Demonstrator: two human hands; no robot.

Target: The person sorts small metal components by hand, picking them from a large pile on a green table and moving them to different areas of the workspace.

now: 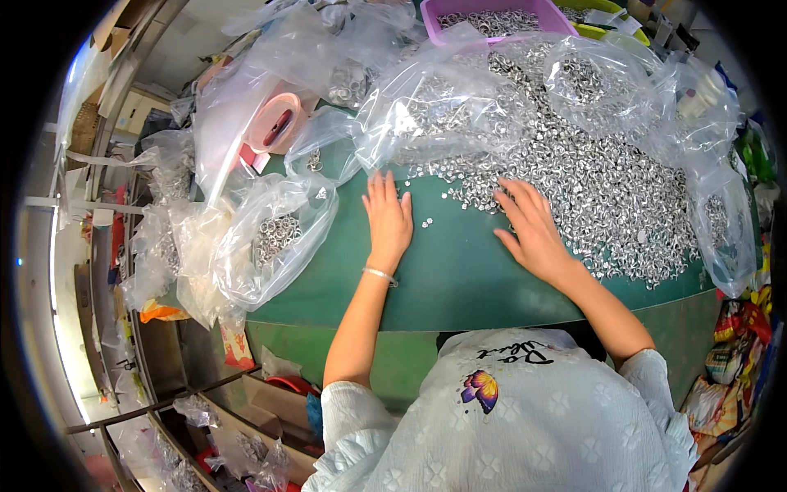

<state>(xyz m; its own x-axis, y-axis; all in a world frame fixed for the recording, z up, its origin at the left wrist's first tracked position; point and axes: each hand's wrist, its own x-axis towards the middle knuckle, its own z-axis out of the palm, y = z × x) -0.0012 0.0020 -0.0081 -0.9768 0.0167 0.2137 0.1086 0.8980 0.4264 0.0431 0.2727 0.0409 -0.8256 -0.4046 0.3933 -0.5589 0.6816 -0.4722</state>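
Note:
A wide heap of small shiny silver metal pieces [607, 193] covers the right and far part of the green tabletop [459, 279]. My right hand [533, 230] lies at the left edge of this heap, fingers spread and fingertips touching the nearest pieces. My left hand [388, 217] rests palm down on the green surface, its fingers stretched forward near the edge of a clear plastic bag [434, 107]. A few loose pieces [426, 223] lie between my hands. Neither hand has closed on anything.
Another clear bag [279, 238] with silver rings sits at the left. Behind it stands a pink container [275, 123] holding a dark red object. A purple basin [500, 18] of metal pieces and a yellow-green basin [607, 20] stand at the back. Compartmented shelving [246, 418] lies below left.

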